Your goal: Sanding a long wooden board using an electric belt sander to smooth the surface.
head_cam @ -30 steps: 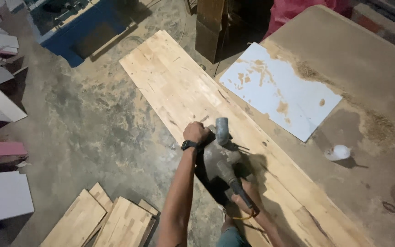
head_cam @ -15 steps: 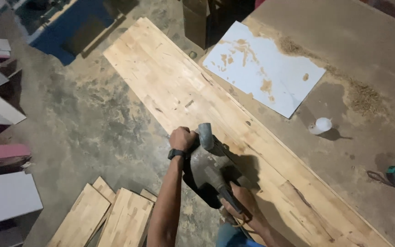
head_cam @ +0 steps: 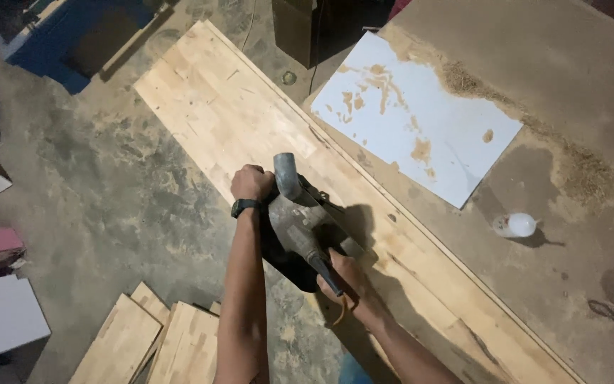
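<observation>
— What do the hands have hold of?
— Both grip a grey belt sander (head_cam: 300, 227). The left hand (head_cam: 251, 183) is closed round its front knob, the right hand (head_cam: 342, 274) wrapped round the rear handle.
— And where does the sander sit?
— On a long pale wooden panel (head_cam: 214, 107) lying along the bench (head_cam: 570, 107), near its left edge. A white sheet (head_cam: 421, 114) lies beside the panel.

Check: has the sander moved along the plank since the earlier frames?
Cannot tell. The head camera itself shifts between frames, and the sander sits about as far from the white sheet's near corner each time, both hands on it.
</observation>
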